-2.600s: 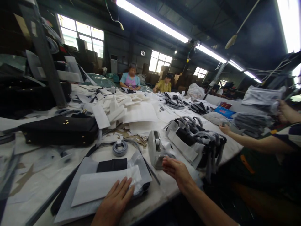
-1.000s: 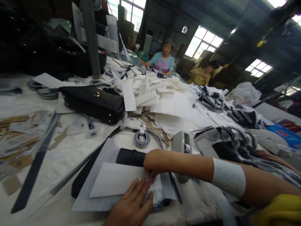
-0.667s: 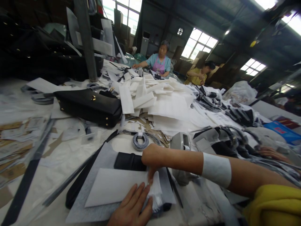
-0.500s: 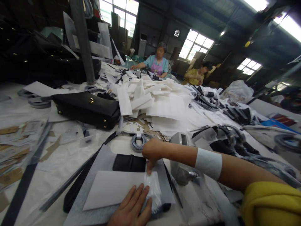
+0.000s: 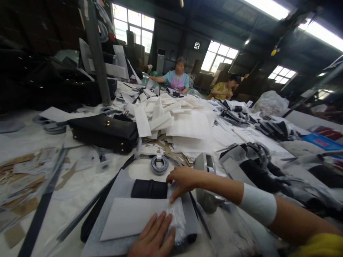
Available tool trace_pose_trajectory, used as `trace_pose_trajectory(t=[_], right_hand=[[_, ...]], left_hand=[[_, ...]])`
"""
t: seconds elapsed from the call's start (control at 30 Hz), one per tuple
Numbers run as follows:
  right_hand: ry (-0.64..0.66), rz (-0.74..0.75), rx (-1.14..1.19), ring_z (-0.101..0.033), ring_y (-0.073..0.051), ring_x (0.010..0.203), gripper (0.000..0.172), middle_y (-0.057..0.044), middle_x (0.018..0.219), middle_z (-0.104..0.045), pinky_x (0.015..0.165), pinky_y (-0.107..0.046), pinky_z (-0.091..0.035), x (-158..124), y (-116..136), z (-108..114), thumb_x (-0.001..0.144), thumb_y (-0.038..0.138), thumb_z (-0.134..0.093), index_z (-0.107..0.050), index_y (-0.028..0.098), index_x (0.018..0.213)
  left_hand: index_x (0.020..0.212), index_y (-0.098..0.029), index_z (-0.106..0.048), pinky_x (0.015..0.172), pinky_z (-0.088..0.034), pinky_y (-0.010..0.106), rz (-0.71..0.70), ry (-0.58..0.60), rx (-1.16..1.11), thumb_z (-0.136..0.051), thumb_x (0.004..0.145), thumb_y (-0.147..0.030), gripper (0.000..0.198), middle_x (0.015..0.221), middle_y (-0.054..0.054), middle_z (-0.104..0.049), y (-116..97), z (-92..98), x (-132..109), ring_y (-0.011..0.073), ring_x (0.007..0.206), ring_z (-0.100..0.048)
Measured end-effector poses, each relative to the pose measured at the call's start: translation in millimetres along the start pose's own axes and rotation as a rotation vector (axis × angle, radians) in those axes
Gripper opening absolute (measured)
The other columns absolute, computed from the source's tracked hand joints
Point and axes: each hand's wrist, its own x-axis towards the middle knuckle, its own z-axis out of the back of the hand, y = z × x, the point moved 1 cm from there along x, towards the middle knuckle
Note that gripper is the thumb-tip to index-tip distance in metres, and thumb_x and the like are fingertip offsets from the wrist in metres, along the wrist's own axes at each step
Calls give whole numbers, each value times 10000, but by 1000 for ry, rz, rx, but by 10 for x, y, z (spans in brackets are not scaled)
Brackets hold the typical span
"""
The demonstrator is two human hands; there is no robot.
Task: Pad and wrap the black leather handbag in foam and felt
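A white foam sheet (image 5: 134,217) lies on a grey tissue-like sheet (image 5: 123,185), over a black item with a strap that is mostly hidden. My left hand (image 5: 152,237) rests flat on the foam's right part, fingers stretched out. Clear plastic film (image 5: 178,217) covers the foam's right end. Above the foam lies a flat black leather piece with a band across it (image 5: 150,189). My right hand (image 5: 183,180) is at that piece's right edge, fingertips and thumb apart, the thumb touching the film. Just beyond sits a wrapped grey coil (image 5: 159,165).
A grey tape dispenser (image 5: 206,178) stands right of my right hand. A black handbag (image 5: 104,132) lies at the upper left, beside a heap of white foam pieces (image 5: 171,114). Wrapped black straps (image 5: 249,164) lie at the right. Two people (image 5: 177,80) work across the table.
My right hand has loosened from a closed shape with its thumb down to spread fingers at the black piece's edge. My left hand stays flat on the foam. The camera view has shifted slightly.
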Motion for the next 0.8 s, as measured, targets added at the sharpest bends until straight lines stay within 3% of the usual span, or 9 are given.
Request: trace_pose_trajectory(t=[0.07, 0.13, 0.27, 0.4, 0.6, 0.7, 0.8], right_hand=[[34, -15, -94, -619, -354, 1035, 799, -159, 1083, -701, 841, -391, -464, -16, 95, -62, 575, 710, -755, -672, 142, 1130], [106, -76, -122, -627, -361, 1025, 853, -170, 1112, -689, 823, -396, -476, 45, 147, -83, 544, 736, -752, -658, 143, 1150], [309, -162, -86, -664, -330, 966, 867, -143, 1105, -707, 719, -339, -481, 235, 147, -15, 540, 718, -766, -649, 167, 1199], [338, -128, -31, -679, -268, 870, 735, -100, 999, -743, 644, -282, -443, 333, 77, 20, 569, 643, -800, -707, 157, 1111], [179, -113, 48, -685, -198, 769, 466, -37, 865, -766, 614, -233, -437, 318, -33, -42, 621, 513, -835, -771, 177, 936], [-51, -198, 93, -702, -211, 847, 272, -64, 915, -771, 698, -247, -478, 99, 33, -38, 810, 368, -726, -763, 161, 983], [-358, -319, 110, -640, -210, 1107, 314, -103, 1190, -703, 889, -276, -473, -337, 257, -168, 996, 279, -455, -673, 148, 1181]], left_hand=[[1064, -233, -675, 1205, -214, 355, 14, 9, -8, -372, 1002, -201, 311, 1139, 10, -729, -2, 15, 20, 145, 1102, -664], [1077, -235, -674, 1203, -215, 349, 10, 26, -12, -369, 1002, -201, 316, 1142, 7, -729, 3, 21, 33, 144, 1109, -660], [1098, -243, -671, 1111, -395, 296, 6, 50, -16, -360, 996, -186, 332, 1163, 9, -724, 24, 11, 30, 155, 1106, -664], [1126, -243, -663, 1003, -502, 263, -1, 72, -25, -351, 993, -181, 345, 1178, 18, -719, 19, 13, 11, 163, 1108, -663], [1182, -234, -637, 1006, -508, 292, 10, 142, -24, -345, 997, -192, 347, 1257, 35, -681, 10, 27, 14, 173, 1179, -621], [1251, -238, -602, 984, -521, 306, -85, 176, 28, -356, 964, -147, 389, 1320, 32, -643, 47, -6, -45, 186, 1204, -606], [1387, -230, -497, 935, -522, 253, -227, 132, 67, -382, 873, -94, 544, 1323, 19, -642, 114, -154, -190, 165, 1172, -626]])
